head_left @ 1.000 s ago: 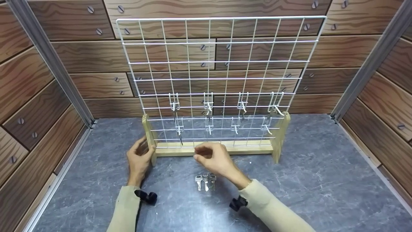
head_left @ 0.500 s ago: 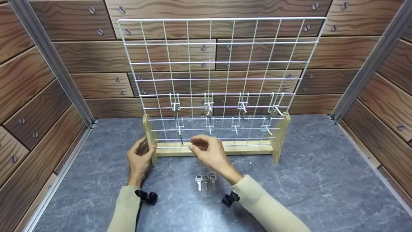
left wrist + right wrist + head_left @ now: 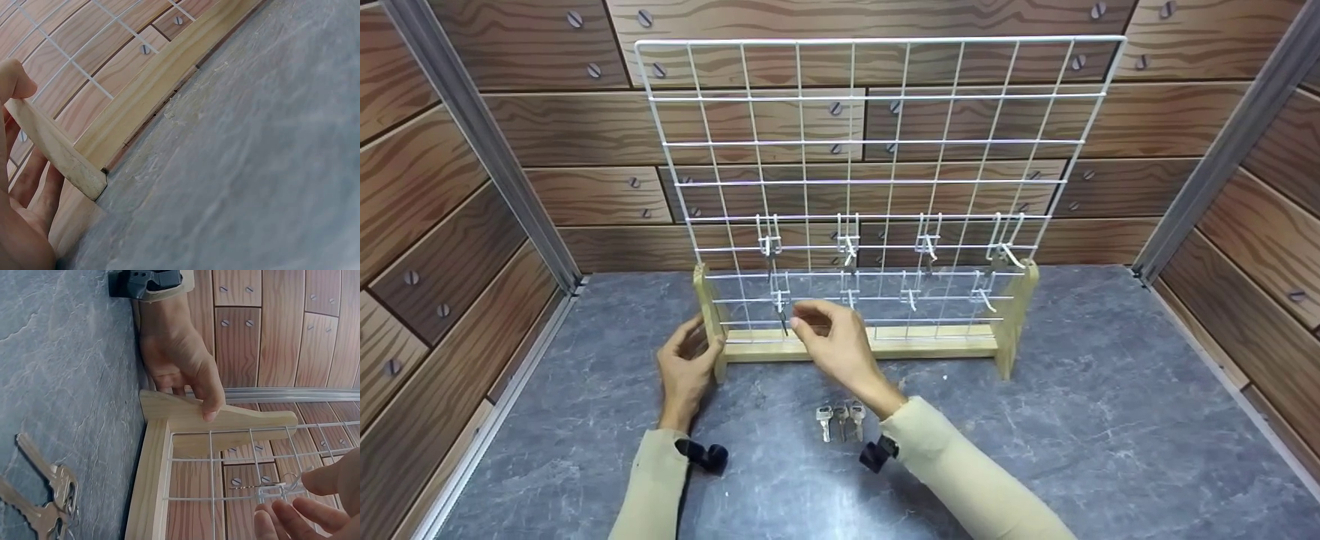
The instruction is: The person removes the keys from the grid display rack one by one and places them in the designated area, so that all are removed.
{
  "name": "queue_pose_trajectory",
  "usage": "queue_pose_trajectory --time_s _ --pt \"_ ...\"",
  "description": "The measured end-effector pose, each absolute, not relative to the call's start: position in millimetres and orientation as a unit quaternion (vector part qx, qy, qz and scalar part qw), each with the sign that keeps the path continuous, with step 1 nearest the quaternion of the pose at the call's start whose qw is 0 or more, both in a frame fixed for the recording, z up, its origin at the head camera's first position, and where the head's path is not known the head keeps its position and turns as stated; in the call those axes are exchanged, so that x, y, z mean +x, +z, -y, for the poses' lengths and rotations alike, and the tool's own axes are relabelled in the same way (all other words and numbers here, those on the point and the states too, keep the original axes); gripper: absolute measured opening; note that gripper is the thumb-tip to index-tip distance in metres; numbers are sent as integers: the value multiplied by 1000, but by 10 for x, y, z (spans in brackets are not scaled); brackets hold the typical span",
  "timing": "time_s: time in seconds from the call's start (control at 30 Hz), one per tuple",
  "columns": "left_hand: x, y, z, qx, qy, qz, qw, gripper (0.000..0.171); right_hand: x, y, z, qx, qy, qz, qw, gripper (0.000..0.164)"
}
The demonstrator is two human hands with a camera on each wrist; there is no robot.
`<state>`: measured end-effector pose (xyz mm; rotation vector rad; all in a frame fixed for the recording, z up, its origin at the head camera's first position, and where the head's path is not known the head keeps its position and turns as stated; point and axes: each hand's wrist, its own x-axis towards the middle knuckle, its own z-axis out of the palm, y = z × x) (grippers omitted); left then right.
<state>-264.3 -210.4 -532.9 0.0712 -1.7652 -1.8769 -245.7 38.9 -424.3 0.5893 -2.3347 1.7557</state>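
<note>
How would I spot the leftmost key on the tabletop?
Find the white wire grid on its pale wooden stand. In front, on the grey marbled tabletop, lie three silver metal keys side by side. Yours is the left-end silver key, nearest the bare left hand.

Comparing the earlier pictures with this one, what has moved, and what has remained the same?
In the head view, the right hand moved left and upward, coming close to the key hanging on the lower-left hook; whether it touches that key is unclear. As before, the left hand grips the left wooden support, and three loose keys lie on the table.
</note>
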Motion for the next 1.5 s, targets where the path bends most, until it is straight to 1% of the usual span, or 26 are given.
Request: queue_pose_trajectory --time_s 0.23,0.67,0.97,1.17,1.5 --pt "-2657 -5329 2097 24 -702 656 277 46 -2499 -4220 -323 193 591 779 85 27" --pt "-2675 -5334 2125 18 -704 651 283 46 -2597 -4193 -216 177 583 790 72 27" --pt "-2685 -5342 2114 24 -700 658 276 47 -2646 -4253 -163 181 565 799 103 26" --pt "-2701 -5350 2103 21 -712 645 276 47 -2662 -4270 -152 173 565 800 103 25" --pt "-2698 -5363 2106 19 -710 646 280 48 -2670 -4273 -126 167 573 792 129 15"
